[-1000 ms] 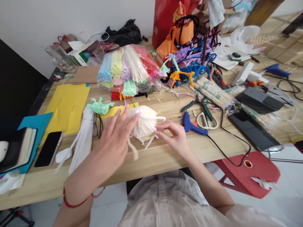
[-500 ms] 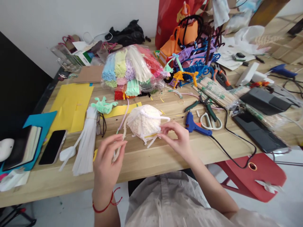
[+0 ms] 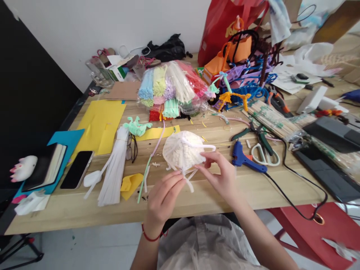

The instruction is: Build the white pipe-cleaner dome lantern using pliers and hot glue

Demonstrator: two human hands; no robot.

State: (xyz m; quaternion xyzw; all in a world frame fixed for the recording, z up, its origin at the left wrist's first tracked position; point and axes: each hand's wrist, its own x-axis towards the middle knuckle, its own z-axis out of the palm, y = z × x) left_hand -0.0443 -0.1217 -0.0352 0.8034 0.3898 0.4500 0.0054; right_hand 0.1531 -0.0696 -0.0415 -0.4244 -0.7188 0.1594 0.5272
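A cream-white woven piece [image 3: 182, 153], domed and made of fuzzy pipe cleaners, sits over the table in front of me. Its right edge is pinched between the thumb and fingers of my right hand [image 3: 221, 174]. My left hand [image 3: 166, 197] is closed at its lower edge, fingertips together on a white pipe cleaner [image 3: 189, 184] whose loose end sticks out to the right. Another pale strand [image 3: 206, 146] arches over the top and pokes out beyond the right side. Part of the lower rim is hidden by my fingers.
A blue glue gun [image 3: 249, 162], white-handled scissors [image 3: 266, 155] and green-handled pliers [image 3: 261, 137] lie at right. To the left are a white pipe cleaner bundle [image 3: 112, 170], glasses [image 3: 132, 148] and a phone [image 3: 77, 170]. Bagged coloured pipe cleaners [image 3: 171, 86] stand behind.
My left hand has moved right, bringing the loose strand from the piece's left side to its lower edge. My right hand still grips the right edge. The whole view has shifted.
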